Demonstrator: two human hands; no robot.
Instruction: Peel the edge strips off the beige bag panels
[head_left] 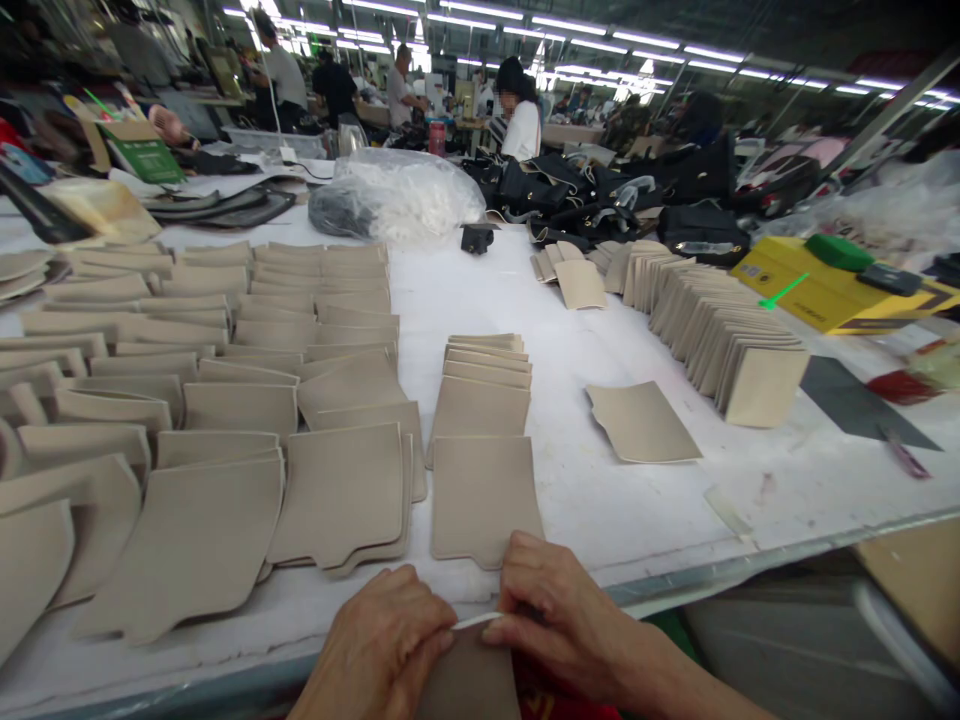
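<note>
Your left hand and right hand both had fingers clamped on the top edge of a beige panel, side by side. You held that panel at the near edge of the desk. A flat panel lay just beyond your hands; overlapping panel rows filled the left. A loose panel lay to the right, near a standing panel row and yellow box.

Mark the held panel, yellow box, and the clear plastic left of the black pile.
Held panel (pixel 472 678), head view: flat face.
Yellow box (pixel 832 295), head view: visible middle.
Clear plastic (pixel 424 195), head view: crumpled middle.
</note>
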